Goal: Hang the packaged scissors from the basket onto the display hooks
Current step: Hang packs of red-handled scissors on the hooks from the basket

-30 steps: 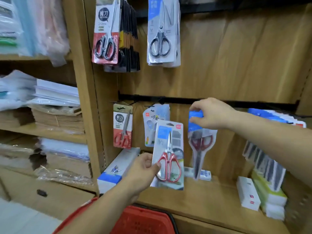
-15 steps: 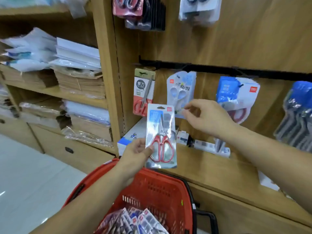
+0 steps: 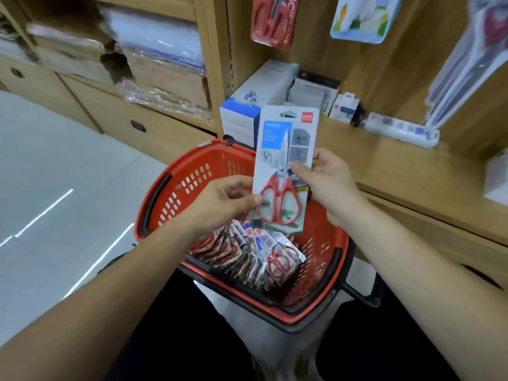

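Note:
A pack of red-handled scissors on a grey and blue card is held upright over the red basket. My left hand pinches its lower left edge. My right hand grips its right edge, thumb on the front. Several more scissor packs lie stacked in the basket. Hanging packs show at the top: a red one and a clear one at the right. Their hooks are out of view.
A wooden counter ledge runs behind the basket, with white and blue boxes and small packs on it. Shelves of wrapped paper stand to the left. Grey floor lies at the left.
The view has tipped down to the basket. My right hand left the hanging packs and came down to grip the pack that my left hand holds.

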